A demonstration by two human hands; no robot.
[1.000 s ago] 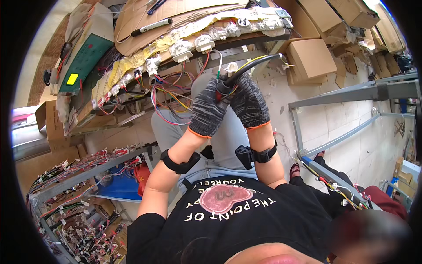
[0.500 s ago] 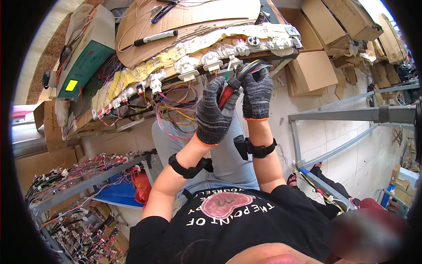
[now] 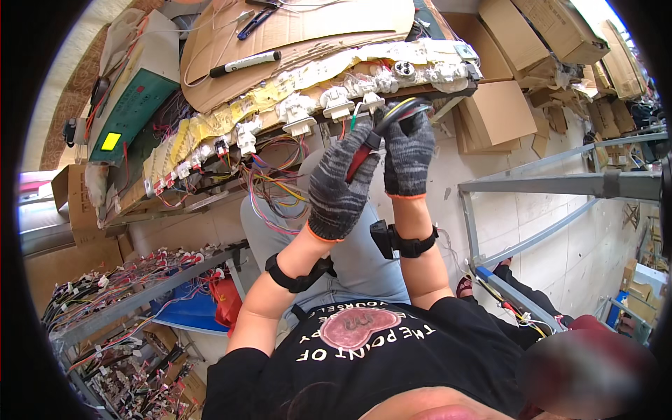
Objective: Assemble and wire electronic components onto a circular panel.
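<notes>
Right, working from afar through the head view, I see the tilted red-and-black cylindrical piece at the upper centre of the frame, with a thick black cable arching from its upper end toward the right. The left hand in a dark grey knitted glove is closed around the red part; the right hand, gloved alike, has its fingers curled on the bent cable beside thin coloured wires, too small for me to sort out. In my judgement, good handling calls for a firm left grip as the anchor and a wide, gentle bend from the right, so the thin wires are neither crushed nor tugged. I'd also mind the slim green-and-white wire standing beside the left fingers. Just beyond the hands, white plastic connectors line the bench edge and could snag the cable; a loose multicoloured wire bundle hangs left of the left glove. A black-and-white marker pen lies on cardboard at upper left. Toward the right, brown cardboard boxes and a grey metal rail could limit wide swings.
</notes>
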